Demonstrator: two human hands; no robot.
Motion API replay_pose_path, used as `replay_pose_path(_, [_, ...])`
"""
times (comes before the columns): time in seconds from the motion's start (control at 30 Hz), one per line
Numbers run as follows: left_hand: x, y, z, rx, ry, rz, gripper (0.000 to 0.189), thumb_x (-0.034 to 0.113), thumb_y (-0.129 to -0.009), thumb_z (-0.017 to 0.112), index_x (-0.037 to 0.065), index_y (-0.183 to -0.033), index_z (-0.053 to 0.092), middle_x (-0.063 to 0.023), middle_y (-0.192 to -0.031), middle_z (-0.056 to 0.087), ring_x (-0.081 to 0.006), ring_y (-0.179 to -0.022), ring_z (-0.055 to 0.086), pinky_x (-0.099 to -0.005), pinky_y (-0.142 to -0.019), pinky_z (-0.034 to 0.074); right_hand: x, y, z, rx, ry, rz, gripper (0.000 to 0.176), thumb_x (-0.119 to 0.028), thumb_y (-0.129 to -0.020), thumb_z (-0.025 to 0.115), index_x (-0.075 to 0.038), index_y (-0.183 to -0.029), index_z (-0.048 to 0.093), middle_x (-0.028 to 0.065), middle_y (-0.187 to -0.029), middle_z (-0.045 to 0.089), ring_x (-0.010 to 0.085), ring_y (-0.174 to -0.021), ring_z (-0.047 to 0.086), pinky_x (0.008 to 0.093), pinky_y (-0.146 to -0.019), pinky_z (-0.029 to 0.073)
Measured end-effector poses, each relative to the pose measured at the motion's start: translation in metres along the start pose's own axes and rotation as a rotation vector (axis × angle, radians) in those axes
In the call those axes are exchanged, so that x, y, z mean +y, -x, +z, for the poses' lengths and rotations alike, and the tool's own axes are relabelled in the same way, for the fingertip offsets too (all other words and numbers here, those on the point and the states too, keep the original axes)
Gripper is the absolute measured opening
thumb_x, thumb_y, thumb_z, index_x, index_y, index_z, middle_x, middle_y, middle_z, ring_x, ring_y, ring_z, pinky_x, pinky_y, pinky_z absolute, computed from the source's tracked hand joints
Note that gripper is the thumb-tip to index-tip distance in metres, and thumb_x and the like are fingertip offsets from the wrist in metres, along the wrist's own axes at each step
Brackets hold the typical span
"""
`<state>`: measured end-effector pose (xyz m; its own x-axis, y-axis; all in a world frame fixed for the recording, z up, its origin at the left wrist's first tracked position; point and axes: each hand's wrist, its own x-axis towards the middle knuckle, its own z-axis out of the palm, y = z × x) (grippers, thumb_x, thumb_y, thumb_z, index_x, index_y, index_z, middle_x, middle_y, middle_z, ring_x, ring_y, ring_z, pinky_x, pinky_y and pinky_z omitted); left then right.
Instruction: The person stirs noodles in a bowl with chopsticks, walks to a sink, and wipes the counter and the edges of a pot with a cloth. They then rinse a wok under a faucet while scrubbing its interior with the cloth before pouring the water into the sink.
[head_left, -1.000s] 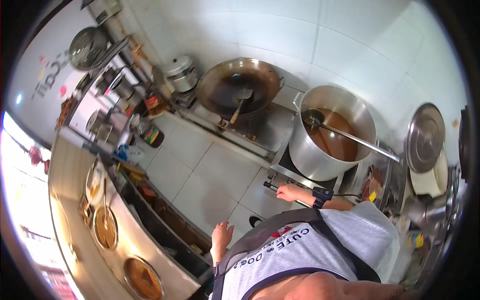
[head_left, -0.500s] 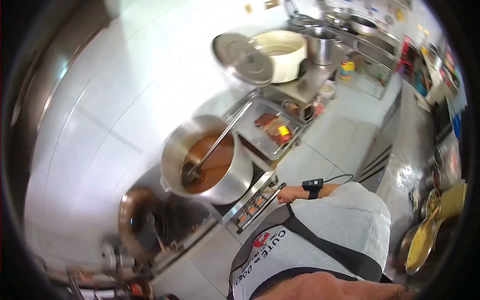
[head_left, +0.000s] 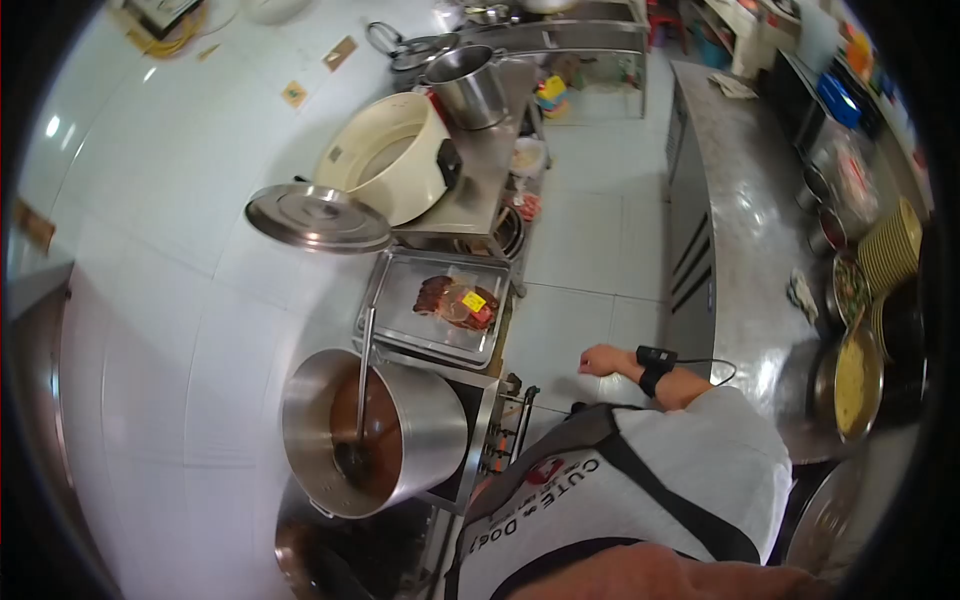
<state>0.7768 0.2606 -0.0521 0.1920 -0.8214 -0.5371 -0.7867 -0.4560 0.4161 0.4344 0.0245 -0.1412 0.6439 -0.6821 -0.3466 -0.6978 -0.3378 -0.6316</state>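
Note:
My right hand (head_left: 598, 360) hangs over the tiled floor with its fingers curled closed, and I see nothing in it. A black device is strapped round that wrist, with a cable running from it. My left hand does not show. Left of my body stands a tall metal stockpot (head_left: 425, 435) on a stove, with brown liquid (head_left: 380, 440) inside. A long-handled ladle (head_left: 365, 385) stands in the liquid, its handle rising above the rim. Behind the pot, a metal tray (head_left: 395, 320) bears a packet of reddish-brown food (head_left: 457, 303) with a yellow label.
A cream pot (head_left: 420, 180), a steel pot (head_left: 478, 98) and a round lid (head_left: 318, 217) are beyond the tray. The stove knobs (head_left: 497, 450) face me. To my right runs a steel counter (head_left: 745, 210) with stacked yellow plates (head_left: 890, 250) and a bowl of yellow food (head_left: 850, 390).
My view has turned and shifted, so the stockpot sits lower and the counter shows more. My right hand, earlier by the stove's front rail, is now apart from it over the floor.

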Motion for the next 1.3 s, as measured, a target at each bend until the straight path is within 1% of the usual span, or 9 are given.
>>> replay_pose_path(0.07, [0.008, -0.023, -0.003, -0.057, -0.042, 0.06, 0.043, 0.037, -0.08, 0.057, 0.005, -0.109, 0.06, -0.0165, -0.103, 0.063, -0.0302, -0.098, 0.06, -0.0381, -0.081, 0.048, -0.007, 0.015, -0.041, 0.06, -0.008, 0.055, 0.037, -0.037, -0.083, 0.053, -0.002, -0.091, 0.065, 0.016, -0.086, 0.065, 0.0316, -0.082, 0.062, 0.0408, -0.071, 0.049])
replay_pose_path(0.2, [0.056, -0.084, -0.004, -0.179, -0.158, 0.197, 0.043, 0.038, -0.08, 0.057, 0.005, -0.109, 0.06, -0.0165, -0.103, 0.063, -0.0298, -0.098, 0.06, -0.0379, -0.081, 0.048, 0.022, 0.045, -0.13, 0.155, -0.94, 0.267, 0.036, -0.035, -0.089, 0.053, -0.004, -0.106, 0.057, 0.0069, -0.09, 0.063, 0.0142, -0.075, 0.061, 0.0284, -0.065, 0.051])
replay_pose_path(0.3, [0.117, -0.134, -0.01, -0.19, -0.135, 0.318, 0.042, 0.036, -0.081, 0.057, 0.005, -0.109, 0.059, -0.0169, -0.101, 0.063, -0.0303, -0.097, 0.06, -0.0382, -0.081, 0.048, 0.06, 0.052, -0.211, 0.352, -1.11, 0.343, 0.034, -0.032, -0.09, 0.052, -0.002, -0.107, 0.056, 0.008, -0.091, 0.063, 0.0162, -0.075, 0.062, 0.0299, -0.066, 0.052])
replay_pose_path(0.37, [0.167, -0.159, -0.012, -0.138, 0.078, 0.417, 0.038, 0.033, -0.083, 0.057, 0.004, -0.109, 0.058, -0.0181, -0.093, 0.064, -0.0323, -0.091, 0.061, -0.0393, -0.078, 0.048, 0.079, 0.062, -0.269, 0.748, -1.291, 0.296, 0.032, -0.03, -0.091, 0.051, -0.001, -0.105, 0.056, 0.0083, -0.091, 0.062, 0.0176, -0.076, 0.062, 0.0301, -0.067, 0.052])
replay_pose_path(0.47, [0.201, -0.245, -0.007, -0.247, 0.067, 0.524, 0.04, 0.033, -0.083, 0.057, 0.005, -0.111, 0.057, -0.018, -0.092, 0.064, -0.0319, -0.089, 0.062, -0.0376, -0.077, 0.048, 0.129, 0.069, -0.336, 0.976, -1.492, 0.113, 0.029, -0.028, -0.092, 0.049, -0.002, -0.105, 0.055, 0.0087, -0.09, 0.062, 0.0186, -0.077, 0.061, 0.0302, -0.069, 0.052])
replay_pose_path(0.63, [0.277, -0.346, -0.008, -0.405, 0.04, 0.704, 0.04, 0.034, -0.083, 0.057, 0.004, -0.11, 0.058, -0.0183, -0.093, 0.064, -0.0318, -0.089, 0.062, -0.0373, -0.077, 0.048, 0.208, 0.077, -0.414, 1.082, -1.53, 0.111, 0.027, -0.025, -0.092, 0.048, -0.003, -0.106, 0.054, 0.008, -0.089, 0.061, 0.018, -0.077, 0.061, 0.03, -0.069, 0.052])
replay_pose_path(0.67, [0.334, -0.335, -0.029, -0.315, -0.084, 0.543, 0.04, 0.035, -0.082, 0.058, 0.005, -0.109, 0.059, -0.0174, -0.093, 0.064, -0.0325, -0.089, 0.061, -0.038, -0.077, 0.048, 0.222, 0.078, -0.428, 1.109, -1.527, 0.128, 0.029, -0.025, -0.092, 0.047, -0.002, -0.108, 0.054, 0.0087, -0.091, 0.061, 0.0182, -0.078, 0.061, 0.0304, -0.07, 0.052])
replay_pose_path(0.77, [0.408, -0.36, -0.053, -0.117, -0.242, 0.56, 0.04, 0.035, -0.081, 0.059, 0.006, -0.109, 0.059, -0.0174, -0.094, 0.064, -0.033, -0.09, 0.061, -0.0385, -0.078, 0.048, 0.258, 0.076, -0.456, 1.167, -1.516, 0.159, 0.031, -0.025, -0.093, 0.047, -0.001, -0.111, 0.052, 0.0093, -0.092, 0.061, 0.0181, -0.077, 0.061, 0.0302, -0.07, 0.052])
replay_pose_path(1.3, [0.761, -0.67, -0.078, -0.343, 0.133, 0.82, 0.036, 0.03, -0.086, 0.055, 0.002, -0.109, 0.058, -0.0146, -0.098, 0.064, -0.0254, -0.089, 0.062, -0.0333, -0.078, 0.048, 0.454, -0.018, -0.72, 1.354, -1.491, 0.127, 0.029, -0.026, -0.091, 0.049, -0.003, -0.109, 0.052, 0.0089, -0.093, 0.06, 0.019, -0.078, 0.059, 0.0306, -0.069, 0.051])
